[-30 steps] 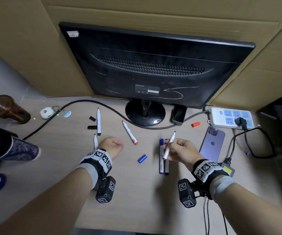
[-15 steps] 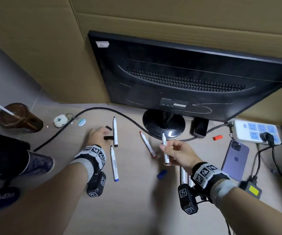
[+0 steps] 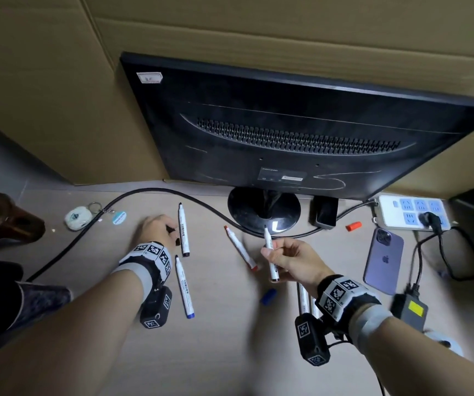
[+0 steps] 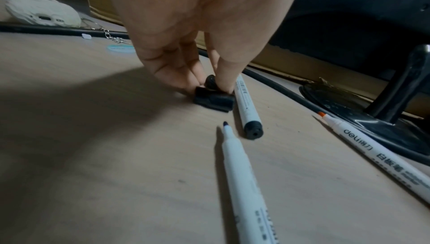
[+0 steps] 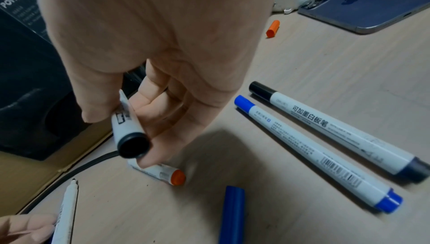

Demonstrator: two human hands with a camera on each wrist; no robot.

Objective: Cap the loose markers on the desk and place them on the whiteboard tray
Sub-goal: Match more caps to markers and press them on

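Note:
My right hand (image 3: 270,254) grips an uncapped black marker (image 3: 270,257) above the desk, tip pointing away; the right wrist view shows its black butt end (image 5: 133,145). My left hand (image 4: 209,84) pinches a small black cap (image 4: 210,81) on the desk, and a second black cap (image 4: 214,101) lies right in front of it. Beside them lie an uncapped black marker (image 3: 183,230) and an uncapped blue marker (image 3: 185,287). An uncapped red marker (image 3: 240,248) lies mid-desk. A blue cap (image 5: 231,215) and a red cap (image 3: 353,226) lie loose. Two capped markers (image 5: 314,152) rest under my right wrist.
The monitor stand (image 3: 264,208) and a thick black cable (image 3: 133,195) cross the back of the desk. To the right are a purple phone (image 3: 384,258) and a power strip (image 3: 412,211). A brown cup (image 3: 4,218) and a key fob (image 3: 77,218) sit far left.
My left hand has reached forward from the desk's middle to the black caps. My right hand has carried its marker left, away from the two capped markers.

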